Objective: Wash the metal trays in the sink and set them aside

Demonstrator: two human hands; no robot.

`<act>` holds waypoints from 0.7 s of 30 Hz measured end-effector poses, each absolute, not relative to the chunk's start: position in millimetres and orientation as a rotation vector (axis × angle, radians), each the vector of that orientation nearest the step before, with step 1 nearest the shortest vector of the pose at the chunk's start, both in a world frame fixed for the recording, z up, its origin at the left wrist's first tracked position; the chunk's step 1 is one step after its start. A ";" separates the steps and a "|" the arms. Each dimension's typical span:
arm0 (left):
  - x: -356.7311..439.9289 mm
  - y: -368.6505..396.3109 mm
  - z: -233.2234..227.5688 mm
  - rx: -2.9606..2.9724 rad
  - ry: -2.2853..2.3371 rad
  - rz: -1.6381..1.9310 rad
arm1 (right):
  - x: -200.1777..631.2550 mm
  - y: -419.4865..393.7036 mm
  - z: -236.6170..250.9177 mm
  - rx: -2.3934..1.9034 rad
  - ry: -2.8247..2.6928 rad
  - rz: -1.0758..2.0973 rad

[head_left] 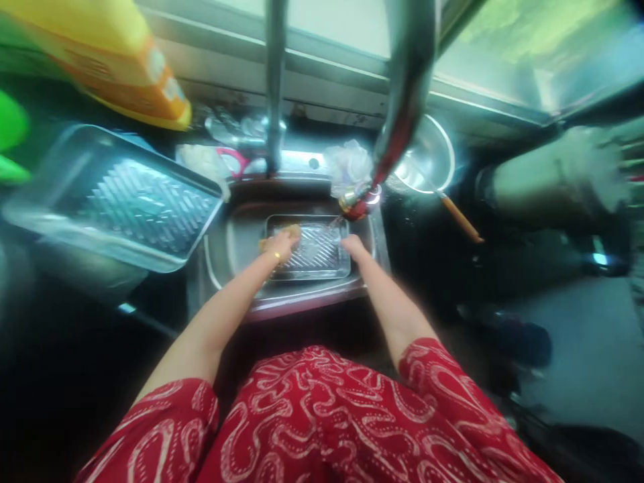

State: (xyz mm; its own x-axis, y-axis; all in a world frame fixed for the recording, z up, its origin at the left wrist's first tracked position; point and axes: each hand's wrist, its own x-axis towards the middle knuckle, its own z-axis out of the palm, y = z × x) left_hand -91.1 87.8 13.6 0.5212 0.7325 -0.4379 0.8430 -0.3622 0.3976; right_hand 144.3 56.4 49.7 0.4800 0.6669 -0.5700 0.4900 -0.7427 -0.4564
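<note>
Left hand [280,247], closed on a yellow scrubbing sponge [286,232], presses the near-left corner of the ribbed rectangular steel tray [314,251]; right hand [355,247] grips the tray's right edge. The tray lies flat in the steel sink [232,241], long axis left to right between both hands, equally near each.

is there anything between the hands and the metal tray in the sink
Nothing visible does. The left hand is on the tray at its left end, with a yellow sponge against it, and the right hand is at the tray's right edge. The tray lies in the sink, below the hose end.
</note>
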 end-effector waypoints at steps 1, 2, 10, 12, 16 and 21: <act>-95.8 91.2 14.8 2.114 1.394 -0.167 | 139.4 57.0 51.0 -2.455 -1.012 1.152; -97.9 94.6 15.3 2.027 1.546 -0.068 | 133.2 56.5 52.3 -2.396 -1.003 1.201; -16.0 93.3 23.8 1.538 1.736 0.459 | 95.0 27.5 54.3 -1.988 -0.596 1.152; 7.5 84.8 28.4 1.591 1.521 0.602 | 94.1 26.1 51.6 -1.944 -0.584 1.138; 25.0 63.7 27.0 1.644 1.031 0.758 | 96.5 30.5 45.9 -1.763 -0.642 1.137; -8.6 45.5 22.2 1.665 0.795 0.471 | 103.3 34.8 46.9 -1.843 -0.808 0.861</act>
State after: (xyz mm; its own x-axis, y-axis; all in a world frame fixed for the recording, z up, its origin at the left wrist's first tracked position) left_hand -8.6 45.5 22.2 0.6873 0.7184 -0.1072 0.2506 -0.0960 0.9633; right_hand 103.3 34.8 46.9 0.5405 0.8115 -0.2222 0.1699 -0.3640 -0.9158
